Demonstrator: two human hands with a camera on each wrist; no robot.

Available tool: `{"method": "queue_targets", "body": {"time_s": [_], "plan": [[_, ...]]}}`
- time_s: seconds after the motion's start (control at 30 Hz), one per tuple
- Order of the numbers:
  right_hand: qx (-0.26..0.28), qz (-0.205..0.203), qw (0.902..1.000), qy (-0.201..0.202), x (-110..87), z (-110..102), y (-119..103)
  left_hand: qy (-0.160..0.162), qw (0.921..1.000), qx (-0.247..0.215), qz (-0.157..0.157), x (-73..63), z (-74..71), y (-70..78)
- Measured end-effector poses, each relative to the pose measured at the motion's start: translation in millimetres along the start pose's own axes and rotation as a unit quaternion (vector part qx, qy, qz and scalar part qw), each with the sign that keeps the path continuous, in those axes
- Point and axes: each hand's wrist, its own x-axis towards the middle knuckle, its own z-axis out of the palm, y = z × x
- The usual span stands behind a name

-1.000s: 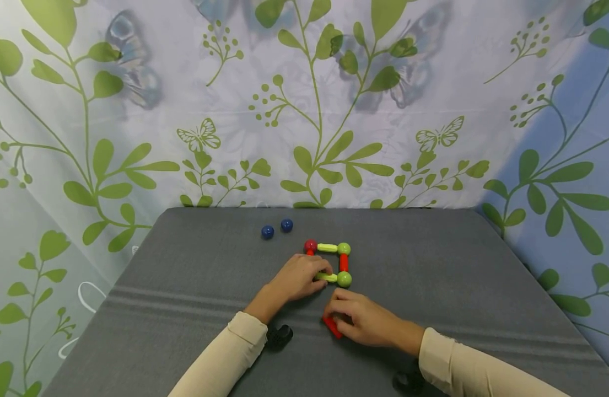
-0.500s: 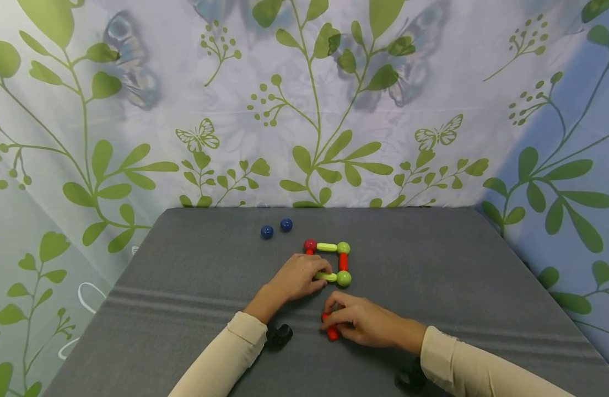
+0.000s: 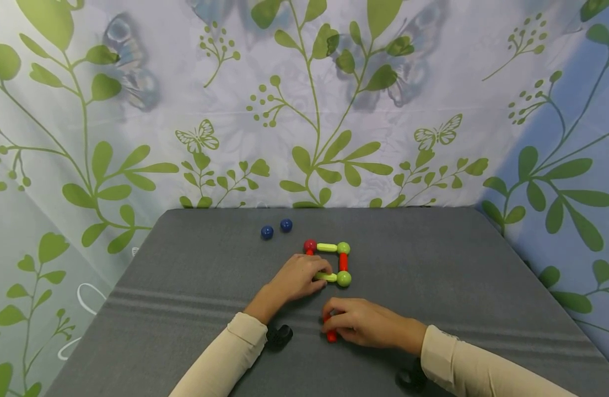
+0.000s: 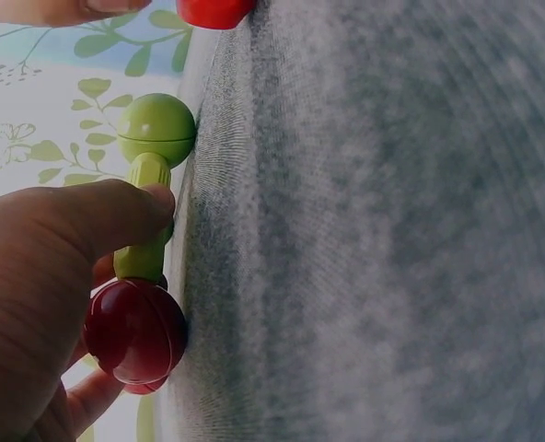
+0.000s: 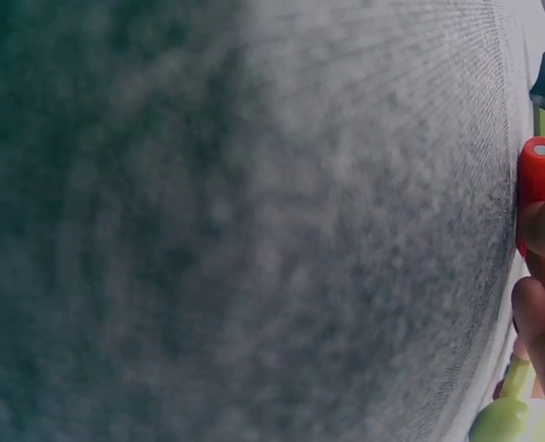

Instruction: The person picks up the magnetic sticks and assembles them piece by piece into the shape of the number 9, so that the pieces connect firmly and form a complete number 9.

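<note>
On the grey table a square of magnetic rods and balls lies flat, with a red ball (image 3: pixel 310 245) and green balls (image 3: pixel 343 248) at the corners seen from above. My left hand (image 3: pixel 295 277) pinches the near lime-green rod (image 3: pixel 328 277) of that square. In the left wrist view its thumb lies along this rod (image 4: pixel 147 258), between a green ball (image 4: pixel 156 130) and a dark red ball (image 4: pixel 136 331); from the head, the hand hides that corner. Nearer me, my right hand (image 3: pixel 366 324) holds a loose red rod (image 3: pixel 331 336) low over the table, its metal end showing in the right wrist view.
Two blue balls (image 3: pixel 276 229) sit apart from the square, towards the back left. A dark strap piece (image 3: pixel 279 336) shows by the left wrist, another (image 3: pixel 410 379) by the right. Behind the table (image 3: pixel 433 248) hangs a leaf-patterned curtain (image 3: pixel 304 110).
My right hand has shifted slightly towards me, and the red rod has swung from a slant to point more straight at me. The left hand and the square have stayed put.
</note>
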Motion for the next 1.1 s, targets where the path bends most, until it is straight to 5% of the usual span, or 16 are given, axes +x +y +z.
{"method": "queue_targets", "body": {"time_s": [0.53, 1.1], "plan": [[0.033, 0.0, 0.9994, 0.008, -1.2, 1.3, 2.4, -0.008, 0.9999, 0.001, -0.008, 0.9, -0.9, 1.1], [-0.038, -0.024, 0.9983, -0.037, 0.2, -2.5, 0.0, -0.001, 0.9999, -0.004, -0.012, -0.2, -0.5, 2.1]]}}
